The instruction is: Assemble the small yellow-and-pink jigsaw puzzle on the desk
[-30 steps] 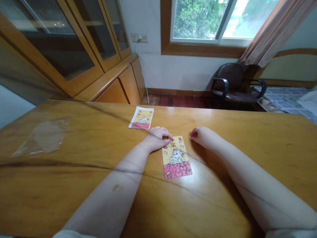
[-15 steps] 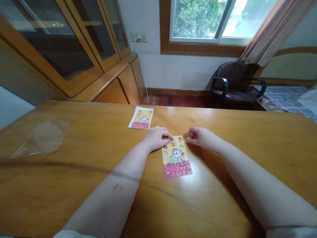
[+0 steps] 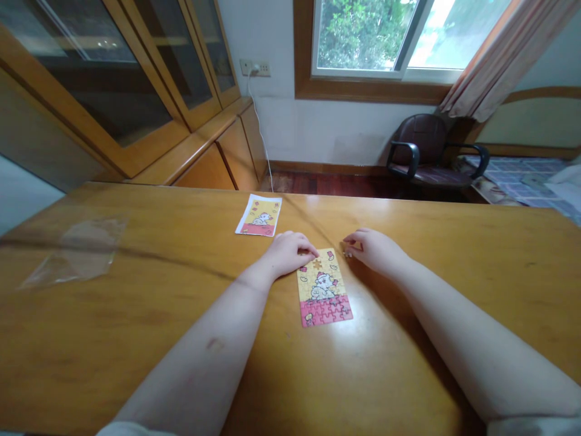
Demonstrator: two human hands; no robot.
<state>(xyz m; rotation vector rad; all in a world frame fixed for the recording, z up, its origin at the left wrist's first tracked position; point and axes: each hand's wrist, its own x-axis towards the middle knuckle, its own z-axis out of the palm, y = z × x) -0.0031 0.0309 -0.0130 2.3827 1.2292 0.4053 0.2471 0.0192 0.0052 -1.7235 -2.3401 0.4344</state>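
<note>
A nearly filled jigsaw puzzle (image 3: 324, 290) lies on the wooden table in front of me, yellow above and pink below, with a white cartoon animal in a red hat. Near its top is a gap where the brown table shows through. My left hand (image 3: 290, 251) rests at the puzzle's upper left edge, its bent fingertips on the surface beside the gap. Off the upper right corner, my right hand (image 3: 372, 249) is curled around a small puzzle piece (image 3: 348, 254), seen at the thumb tip. The piece is partly hidden and apart from the puzzle.
A printed picture card (image 3: 259, 217) with the same design lies beyond my left hand. A clear plastic bag (image 3: 86, 248) is flat on the left of the table (image 3: 181, 375). Past the far edge stand a wooden cabinet (image 3: 204, 145) and an armchair (image 3: 422, 148).
My right hand has shifted slightly, with its forefinger lifted a little and the piece turned at the thumb. My left hand and the puzzle stay in place.
</note>
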